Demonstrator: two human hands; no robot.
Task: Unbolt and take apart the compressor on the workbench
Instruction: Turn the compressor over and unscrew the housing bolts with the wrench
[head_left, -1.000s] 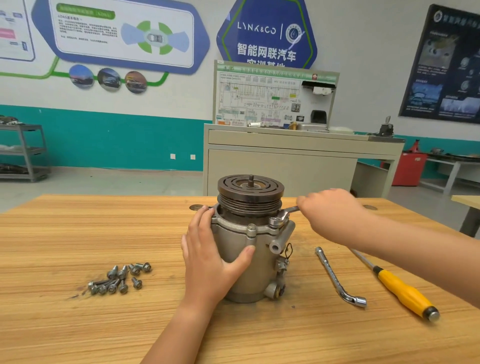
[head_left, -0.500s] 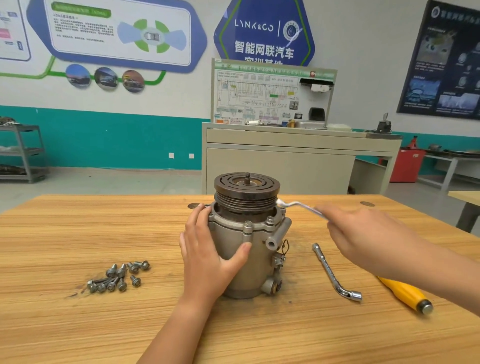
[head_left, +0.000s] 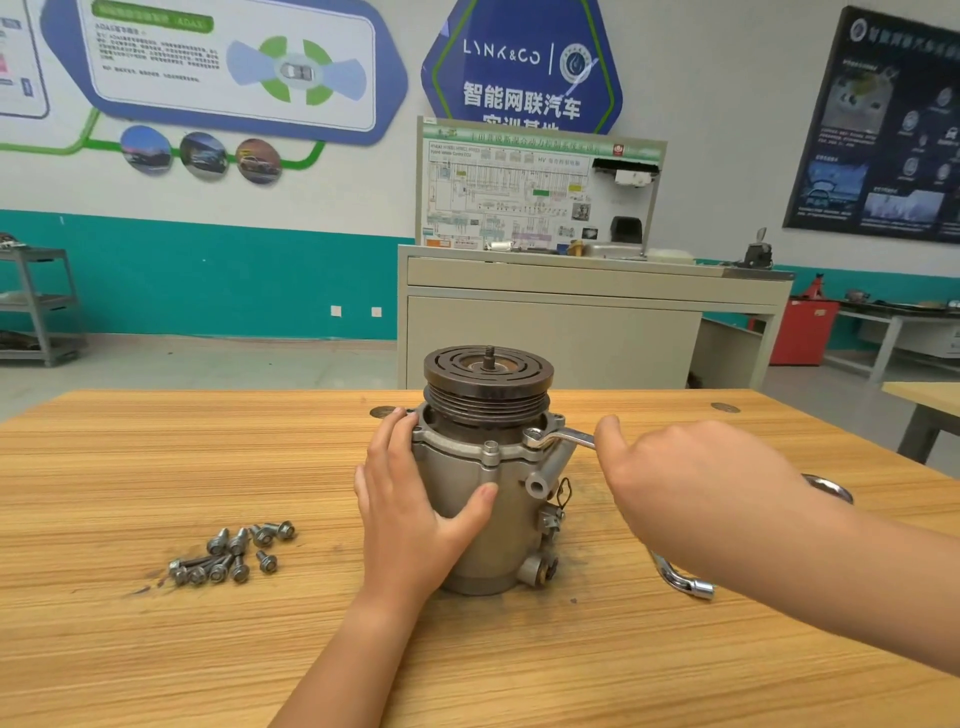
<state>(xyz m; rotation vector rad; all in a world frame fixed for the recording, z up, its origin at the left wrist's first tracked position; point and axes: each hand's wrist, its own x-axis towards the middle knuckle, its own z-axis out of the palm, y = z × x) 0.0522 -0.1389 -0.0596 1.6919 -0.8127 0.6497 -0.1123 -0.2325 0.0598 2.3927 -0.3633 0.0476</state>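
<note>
The grey compressor stands upright in the middle of the wooden workbench, its dark grooved pulley on top. My left hand wraps the left side of the housing, fingers on the flange, thumb across the front. A silver ring wrench sits on a flange bolt at the upper right. My right hand grips the wrench's handle, which runs out to the right under the palm.
Several loose bolts lie in a heap left of the compressor. An L-shaped socket wrench lies right of it, partly under my right forearm. A beige cabinet stands behind the bench, and another table edge shows at far right.
My right hand swung the wrench off the flange and outward, then set its ring back on the upper-right bolt. The yellow-handled screwdriver is now hidden by my forearm. My left hand stayed put.
</note>
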